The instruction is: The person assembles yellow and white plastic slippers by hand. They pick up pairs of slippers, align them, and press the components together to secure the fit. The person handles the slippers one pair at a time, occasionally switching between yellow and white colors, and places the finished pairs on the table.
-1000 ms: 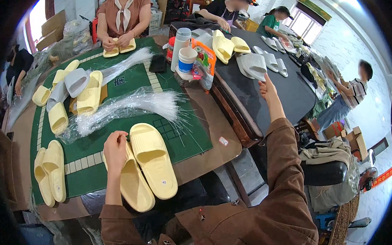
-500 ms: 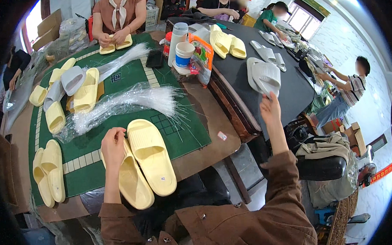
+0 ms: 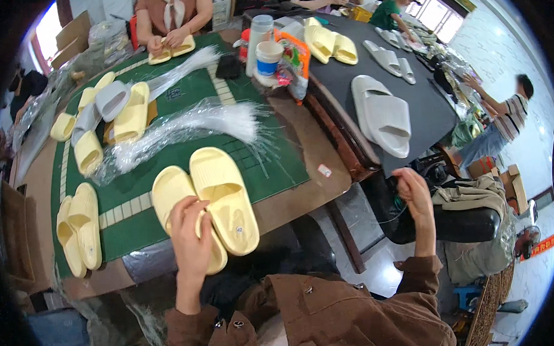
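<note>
Apparently overhanging the brown worktop's [image 3: 290, 214] near edge, a pair of yellow slippers [image 3: 219, 178] sits under the left hand [image 3: 192, 234], fingers loosely bent, grip unclear; a nudge could tip them off. The right hand [image 3: 415, 192], half-curled, contents hidden, hangs beside the grey slippers' [image 3: 394, 121] dark table. Strands from the filament bundle [image 3: 226, 123] could snag reaching fingers; bare green mat [image 3: 125, 185] offers room leftward.

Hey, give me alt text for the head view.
A left hand is over a pair of yellow slides at the edge of a green mat; the right hand is near grey slides on a dark table. Pale strands lie beyond the yellow slides.
</note>
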